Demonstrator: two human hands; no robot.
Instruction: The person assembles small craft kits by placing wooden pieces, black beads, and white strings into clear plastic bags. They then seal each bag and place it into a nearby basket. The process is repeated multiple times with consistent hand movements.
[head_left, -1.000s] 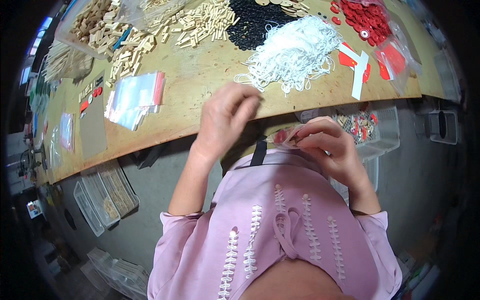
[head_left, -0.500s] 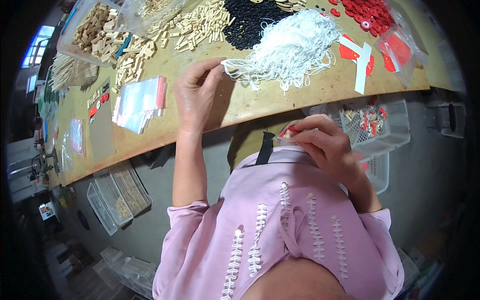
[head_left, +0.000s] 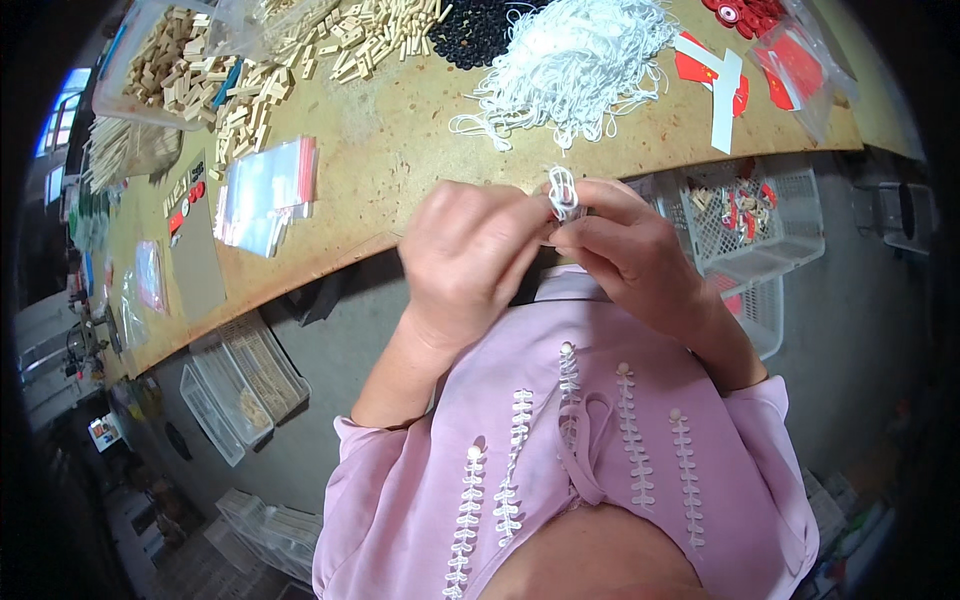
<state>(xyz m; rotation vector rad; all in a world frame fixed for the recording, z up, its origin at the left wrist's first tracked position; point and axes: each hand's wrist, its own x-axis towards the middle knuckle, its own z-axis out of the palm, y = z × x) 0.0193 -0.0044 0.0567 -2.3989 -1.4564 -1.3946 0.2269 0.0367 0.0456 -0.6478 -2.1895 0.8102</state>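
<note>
Both hands meet just over the table's front edge. A small looped bundle of white cord (head_left: 562, 192) stands up between their fingertips. My left hand (head_left: 468, 250), slightly smeared by motion, has its thumb and fingers closed at the cord's left side. My right hand (head_left: 640, 245) pinches a small clear plastic bag, now almost wholly hidden by the fingers; its contents cannot be made out. Beyond the hands lies a big heap of white cords (head_left: 585, 75), with a few loops trailing at its near left.
Light wooden pieces (head_left: 255, 110), black rings (head_left: 470, 35), red discs (head_left: 745, 15) and red flags with white strips (head_left: 727, 85) lie across the table (head_left: 370, 150). Flat zip bags (head_left: 265, 195) are stacked at left. Plastic crates (head_left: 755, 225) stand below the edge at right.
My left hand has drawn a cord loop away from the heap and brought it right and nearer, to my right hand. My right hand has risen slightly; the bag's red contents no longer show.
</note>
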